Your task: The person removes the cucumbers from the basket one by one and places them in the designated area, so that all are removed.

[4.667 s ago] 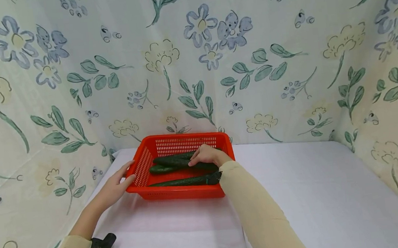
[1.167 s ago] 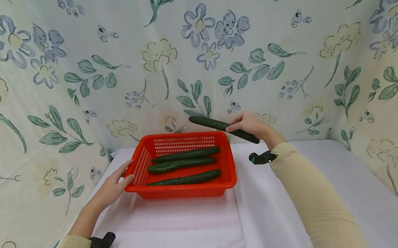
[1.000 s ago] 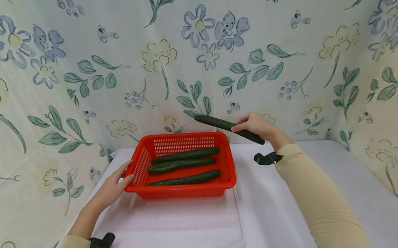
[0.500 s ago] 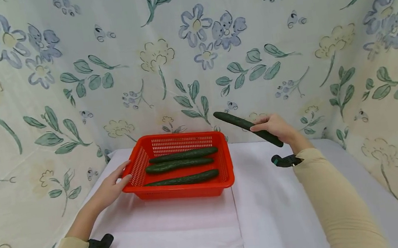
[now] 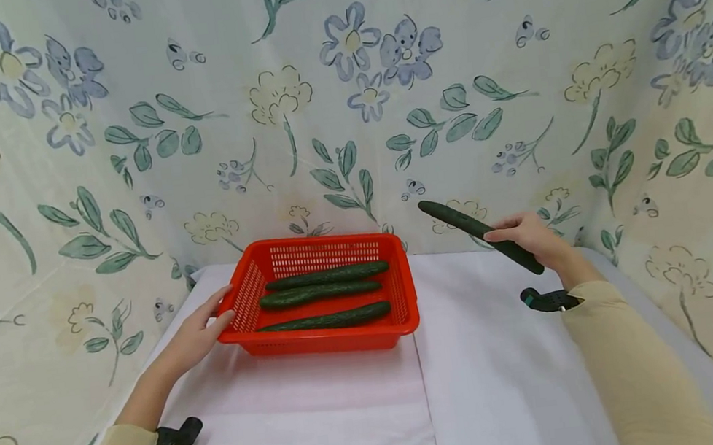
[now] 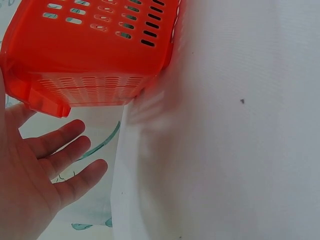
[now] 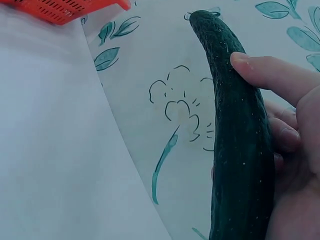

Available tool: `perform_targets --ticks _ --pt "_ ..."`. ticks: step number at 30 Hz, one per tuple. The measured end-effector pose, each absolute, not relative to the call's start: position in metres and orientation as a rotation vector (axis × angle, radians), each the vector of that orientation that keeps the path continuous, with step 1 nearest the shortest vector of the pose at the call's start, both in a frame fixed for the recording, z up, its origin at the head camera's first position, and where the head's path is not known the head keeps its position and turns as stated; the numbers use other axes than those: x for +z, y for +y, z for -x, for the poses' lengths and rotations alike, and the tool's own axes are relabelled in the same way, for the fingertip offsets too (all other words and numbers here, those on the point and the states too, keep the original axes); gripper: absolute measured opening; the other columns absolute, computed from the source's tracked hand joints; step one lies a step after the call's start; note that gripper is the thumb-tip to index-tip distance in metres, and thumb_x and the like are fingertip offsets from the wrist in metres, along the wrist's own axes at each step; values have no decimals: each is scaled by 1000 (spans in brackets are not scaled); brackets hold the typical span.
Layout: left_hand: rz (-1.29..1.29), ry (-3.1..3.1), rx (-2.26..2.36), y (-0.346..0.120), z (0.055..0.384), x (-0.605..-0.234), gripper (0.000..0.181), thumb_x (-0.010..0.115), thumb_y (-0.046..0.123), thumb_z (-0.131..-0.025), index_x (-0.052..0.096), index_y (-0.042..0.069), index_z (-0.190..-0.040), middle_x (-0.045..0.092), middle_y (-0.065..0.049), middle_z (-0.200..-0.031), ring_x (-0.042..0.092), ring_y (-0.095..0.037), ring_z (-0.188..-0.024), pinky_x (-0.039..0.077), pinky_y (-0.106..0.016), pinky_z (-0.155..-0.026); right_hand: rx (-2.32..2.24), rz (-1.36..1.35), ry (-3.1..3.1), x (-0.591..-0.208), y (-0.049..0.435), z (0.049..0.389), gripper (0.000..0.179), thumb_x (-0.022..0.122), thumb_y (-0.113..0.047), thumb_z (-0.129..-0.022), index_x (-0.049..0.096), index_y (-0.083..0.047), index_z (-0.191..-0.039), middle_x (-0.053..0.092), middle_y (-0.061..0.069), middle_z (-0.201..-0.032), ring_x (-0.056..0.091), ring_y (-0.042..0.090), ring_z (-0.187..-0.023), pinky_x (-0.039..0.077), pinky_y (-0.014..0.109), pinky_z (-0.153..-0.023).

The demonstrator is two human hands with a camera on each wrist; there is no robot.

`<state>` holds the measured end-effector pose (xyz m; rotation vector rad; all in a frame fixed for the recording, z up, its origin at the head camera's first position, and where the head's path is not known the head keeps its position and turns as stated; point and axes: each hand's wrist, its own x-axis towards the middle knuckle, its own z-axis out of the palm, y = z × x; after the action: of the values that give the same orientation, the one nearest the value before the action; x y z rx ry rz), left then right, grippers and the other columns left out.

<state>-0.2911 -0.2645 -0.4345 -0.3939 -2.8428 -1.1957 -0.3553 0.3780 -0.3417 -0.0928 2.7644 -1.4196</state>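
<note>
A red perforated plastic basket [image 5: 327, 342] stands on the white-covered table with three dark green cucumbers [image 5: 321, 294] lying lengthwise in it. My left hand [image 5: 194, 336] rests at the basket's left rim; in the left wrist view its fingers [image 6: 75, 182] are spread and nearly straight beside the basket's outer wall. To the right of the basket, my right hand [image 5: 530, 239] grips another cucumber [image 5: 455, 218] around its middle, raised and slanting down to the right. The right wrist view shows the thumb lying along this cucumber [image 7: 240, 140], with the other fingers partly hidden behind it.
White cloth [image 5: 471, 356] covers the table, running in front of and to the right of the basket. A floral curtain [image 5: 425, 126] closes off the back and both sides. Each wrist wears a small black camera.
Earlier my right hand reached into the basket; it then lifted a cucumber out over the right rim and has carried it further right and slightly down. My left hand stays at the rim.
</note>
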Motion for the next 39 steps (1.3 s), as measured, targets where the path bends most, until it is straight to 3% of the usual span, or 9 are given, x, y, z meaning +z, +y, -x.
perform_targets --ticks 4,13,20,24,30,36,39 --pt "392 -2841 -1199 -265 291 -435 65 50 40 -105 23 25 -161 50 -23 -143 50 -39 -123 57 -49 -87 -1426 34 2767 -346 393 349 63 75 -40 -91 58 4 -133 60 15 -123 60 24 -99 53 30 -79" --pt "391 -2844 -1172 -264 291 -432 65 48 43 -105 23 24 -161 50 -23 -144 52 -39 -122 55 -50 -87 -1464 -67 2769 -355 427 336 72 74 -45 -90 53 3 -140 64 -12 -102 59 13 -96 52 25 -78" --pt "396 -2841 -1170 -263 292 -430 64 49 42 -105 23 24 -161 50 -22 -144 52 -38 -121 55 -51 -88 -1454 -164 2782 -364 450 325 83 72 -49 -90 44 7 -145 60 -10 -107 59 7 -93 51 24 -78" --pt "391 -2845 -1185 -265 292 -433 65 49 42 -105 23 25 -161 49 -23 -145 51 -39 -123 56 -51 -88 -1492 -210 2766 -372 462 320 84 73 -50 -89 44 8 -144 62 -16 -97 61 4 -87 52 26 -75" --pt "384 -2854 -1184 -266 295 -437 65 48 44 -105 22 26 -162 47 -22 -147 49 -40 -125 55 -53 -89 -1537 -282 2761 -383 479 308 75 74 -48 -89 53 5 -138 62 -23 -86 61 3 -82 52 26 -72" --pt "379 -2853 -1192 -265 294 -436 65 48 43 -105 21 26 -162 49 -23 -144 50 -39 -123 56 -50 -87 -1635 -397 2715 -401 497 297 36 77 -45 -88 72 -19 -111 65 -22 -81 62 6 -79 53 28 -70" --pt "379 -2855 -1191 -264 294 -435 65 48 43 -105 21 26 -162 49 -23 -143 50 -39 -123 57 -49 -86 -1598 -473 2721 -411 506 294 45 77 -49 -87 71 -14 -115 64 -21 -81 60 7 -79 53 29 -69"
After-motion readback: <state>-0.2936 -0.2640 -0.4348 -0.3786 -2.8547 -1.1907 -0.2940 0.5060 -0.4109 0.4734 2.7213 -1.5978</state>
